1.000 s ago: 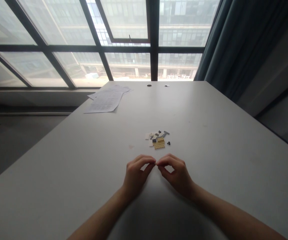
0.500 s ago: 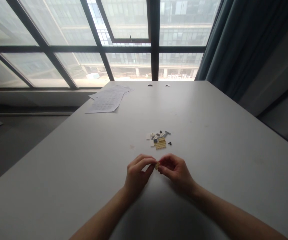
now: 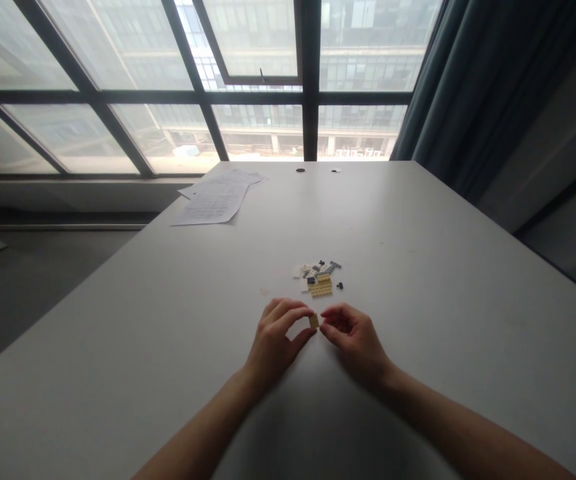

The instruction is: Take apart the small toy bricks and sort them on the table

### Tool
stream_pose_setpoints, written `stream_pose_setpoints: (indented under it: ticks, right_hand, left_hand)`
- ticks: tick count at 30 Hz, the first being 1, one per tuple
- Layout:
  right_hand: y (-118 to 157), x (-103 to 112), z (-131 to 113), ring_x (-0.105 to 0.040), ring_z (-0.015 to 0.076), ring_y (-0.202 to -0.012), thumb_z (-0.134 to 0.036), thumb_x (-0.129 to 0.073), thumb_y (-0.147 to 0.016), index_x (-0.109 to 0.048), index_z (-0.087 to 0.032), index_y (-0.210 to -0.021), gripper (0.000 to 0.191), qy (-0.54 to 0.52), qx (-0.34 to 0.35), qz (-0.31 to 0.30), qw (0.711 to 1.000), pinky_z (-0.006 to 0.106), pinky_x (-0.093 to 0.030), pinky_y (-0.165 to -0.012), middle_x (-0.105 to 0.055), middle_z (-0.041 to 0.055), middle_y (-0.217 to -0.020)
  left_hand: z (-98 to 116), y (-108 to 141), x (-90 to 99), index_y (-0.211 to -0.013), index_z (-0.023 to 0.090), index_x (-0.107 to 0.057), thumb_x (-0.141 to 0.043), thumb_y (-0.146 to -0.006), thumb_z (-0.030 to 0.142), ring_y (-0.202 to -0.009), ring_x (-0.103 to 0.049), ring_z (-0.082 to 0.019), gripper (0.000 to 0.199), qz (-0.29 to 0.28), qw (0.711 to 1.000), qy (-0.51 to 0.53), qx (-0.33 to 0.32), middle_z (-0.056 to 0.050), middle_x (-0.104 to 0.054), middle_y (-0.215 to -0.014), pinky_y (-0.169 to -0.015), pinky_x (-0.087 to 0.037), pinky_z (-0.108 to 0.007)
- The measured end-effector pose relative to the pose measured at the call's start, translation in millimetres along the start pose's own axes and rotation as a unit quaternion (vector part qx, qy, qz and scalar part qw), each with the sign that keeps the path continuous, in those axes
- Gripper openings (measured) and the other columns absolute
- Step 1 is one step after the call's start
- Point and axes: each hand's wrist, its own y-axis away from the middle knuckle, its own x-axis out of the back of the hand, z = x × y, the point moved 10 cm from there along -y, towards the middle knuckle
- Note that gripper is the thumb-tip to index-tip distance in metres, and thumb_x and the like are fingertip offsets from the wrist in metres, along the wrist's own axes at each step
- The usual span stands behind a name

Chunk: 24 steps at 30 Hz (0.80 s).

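Note:
My left hand [image 3: 279, 333] pinches a small tan toy brick [image 3: 314, 321] upright between thumb and fingertips, just above the white table. Close beside the brick's right edge is my right hand [image 3: 355, 340], its fingers curled and its thumb and index fingertips slightly apart. Whether those fingertips touch the brick I cannot tell. Beyond both hands lies a small pile of loose bricks, with tan bricks [image 3: 321, 289] in front, grey pieces [image 3: 329, 268] behind and white pieces [image 3: 297, 271] at the left. A small black piece [image 3: 340, 286] lies at the pile's right.
Printed paper sheets [image 3: 213, 200] lie at the far left of the white table [image 3: 418, 333]. Two round fittings, one dark [image 3: 301, 171] and one white [image 3: 336, 171], are set near its far edge. Behind stand large windows, with a dark blue curtain [image 3: 448, 100] at the right.
The tan brick has tilted upright in my left hand and shows a broader face. My right fingertips have drawn slightly off it to the right. The pile looks unchanged.

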Motion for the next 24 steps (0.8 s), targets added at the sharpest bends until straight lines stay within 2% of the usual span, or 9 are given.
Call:
stream_pose_setpoints:
  ticks: [6,11,19,22,24]
  right_hand:
    - [-3.7,17.4,-3.7,-0.057,0.0145,-0.068,-0.028,-0.065,-0.078,-0.065,-0.018,-0.089,0.014,0.086,0.013,0.052,0.995,0.027,-0.046,-0.063,-0.065,0.0028,-0.081]
    - [-5.5,22.2,-4.1,-0.055,0.0141,-0.066,-0.029,-0.064,-0.078,-0.065,-0.017,-0.088,0.015,0.115,0.016,0.06,0.991,0.026,-0.046,-0.06,-0.065,0.0031,-0.081]
    - [-5.8,24.9,-6.2,-0.054,0.014,-0.064,-0.027,-0.063,-0.079,-0.065,-0.018,-0.089,0.013,0.149,0.031,0.063,0.986,0.027,-0.047,-0.06,-0.062,0.0024,-0.079]
    - [-11.7,24.4,-15.6,-0.055,0.0154,-0.068,-0.023,-0.062,-0.08,-0.065,-0.019,-0.091,0.012,0.207,0.066,0.054,0.975,0.029,-0.048,-0.063,-0.062,0.003,-0.083]
    - [-20.1,18.6,-25.3,-0.056,0.0173,-0.077,-0.02,-0.062,-0.08,-0.066,-0.02,-0.095,0.015,0.271,0.105,0.03,0.956,0.031,-0.049,-0.071,-0.061,0.0039,-0.089]
  left_hand:
    - [-46.7,3.0,-5.1,-0.089,0.027,-0.069,-0.072,-0.073,0.025,-0.119,-0.048,-0.029,0.016,-0.12,0.985,-0.085,0.089,-0.004,-0.062,-0.119,-0.104,-0.035,-0.052]
    - [-58.0,9.3,-14.6,-0.092,0.03,-0.07,-0.069,-0.075,0.032,-0.127,-0.042,-0.029,0.017,-0.179,0.974,-0.092,0.102,-0.003,-0.058,-0.127,-0.112,-0.021,-0.056]
    - [-56.4,9.6,-15.1,-0.096,0.029,-0.07,-0.07,-0.073,0.033,-0.127,-0.043,-0.03,0.024,-0.184,0.975,-0.083,0.096,-0.004,-0.058,-0.126,-0.112,-0.018,-0.06]
    - [-55.9,9.0,-14.0,-0.094,0.029,-0.07,-0.07,-0.072,0.032,-0.125,-0.045,-0.03,0.022,-0.172,0.977,-0.081,0.091,-0.004,-0.06,-0.124,-0.11,-0.02,-0.061]
    - [-54.4,8.4,-13.3,-0.09,0.028,-0.07,-0.07,-0.073,0.032,-0.124,-0.046,-0.03,0.018,-0.164,0.979,-0.081,0.084,-0.004,-0.061,-0.122,-0.11,-0.021,-0.06]
